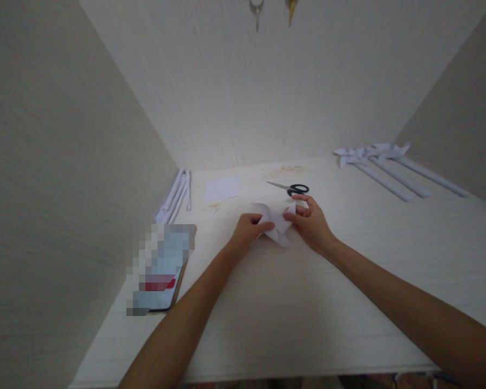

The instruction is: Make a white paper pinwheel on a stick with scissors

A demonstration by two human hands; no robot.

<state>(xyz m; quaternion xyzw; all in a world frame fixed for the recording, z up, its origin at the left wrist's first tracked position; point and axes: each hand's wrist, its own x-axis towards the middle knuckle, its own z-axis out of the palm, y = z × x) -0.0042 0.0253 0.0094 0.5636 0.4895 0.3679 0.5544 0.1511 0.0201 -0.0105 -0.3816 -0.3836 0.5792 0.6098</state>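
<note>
Head view: folded paper (281,222) sat between both hands, just above or on the table (267,313); no clear long axis. Left hand (245,232) pinched its left side, right hand (314,224) its right edge; equally near. Scissors (290,188) just beyond right fingers; flat sheet (222,188), paper rolls (178,189), phone (166,265) left. Nothing blocked.

On the table (348,292), a paper pinwheel (278,220) sits between the left hand (248,233) and right hand (312,226), with scissors (290,188) just behind. Left of the scissors lies a paper sheet (222,189), then paper tubes (177,193) behind a phone (166,270). Stick-mounted pinwheels (399,176) lie right rear.
</note>
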